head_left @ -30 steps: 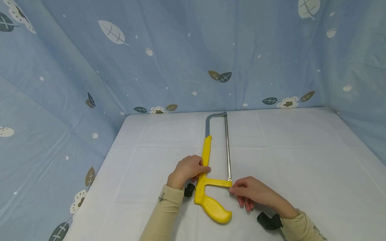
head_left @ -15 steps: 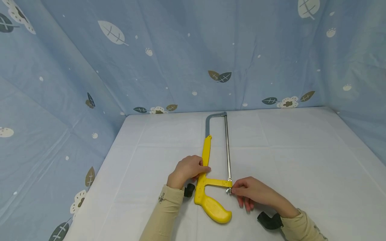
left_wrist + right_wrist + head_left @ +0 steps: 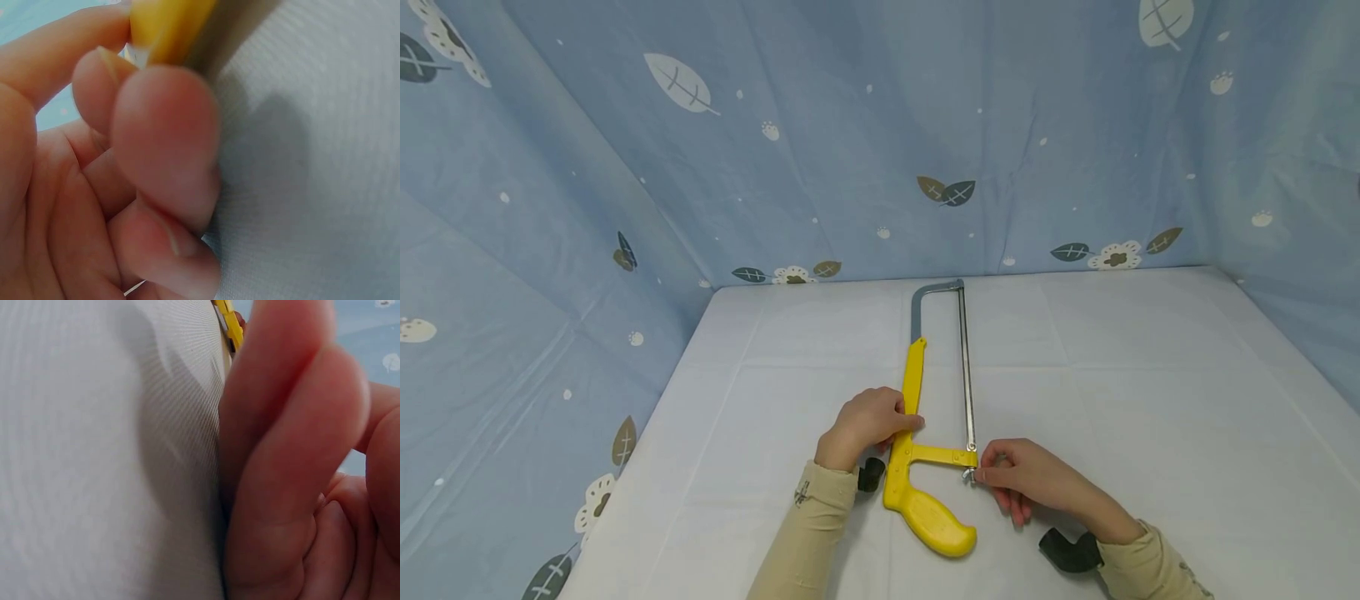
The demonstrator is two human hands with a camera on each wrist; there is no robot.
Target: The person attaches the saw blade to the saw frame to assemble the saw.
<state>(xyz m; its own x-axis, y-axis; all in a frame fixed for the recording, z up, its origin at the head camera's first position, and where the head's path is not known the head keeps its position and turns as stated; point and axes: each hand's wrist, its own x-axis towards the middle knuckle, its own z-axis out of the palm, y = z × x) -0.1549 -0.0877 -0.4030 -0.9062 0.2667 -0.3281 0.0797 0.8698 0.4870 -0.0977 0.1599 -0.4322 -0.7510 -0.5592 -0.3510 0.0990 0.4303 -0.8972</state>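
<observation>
A hacksaw (image 3: 934, 521) with a yellow grip and a grey front bow lies flat on the white-covered table. Its metal blade (image 3: 966, 367) runs along the right side, away from me. My left hand (image 3: 867, 421) grips the yellow frame between thumb and fingers, just above the crossbar. At the near end of the blade, my right hand (image 3: 1030, 475) pinches a small silver wing nut (image 3: 968, 477) below the crossbar. In the left wrist view the curled fingers (image 3: 165, 137) touch the yellow frame. The right wrist view shows fingers (image 3: 294, 450) hiding the nut.
The white cloth (image 3: 1150, 400) covers the table on both sides of the saw. A blue patterned curtain (image 3: 865, 142) hangs behind and at the sides. Dark wrist-worn pieces (image 3: 1069, 552) sit near both sleeves.
The silver wing nut, hidden a second ago, now shows at the right fingertips. The right fingers have shifted slightly around it. Saw and left hand have stayed in place.
</observation>
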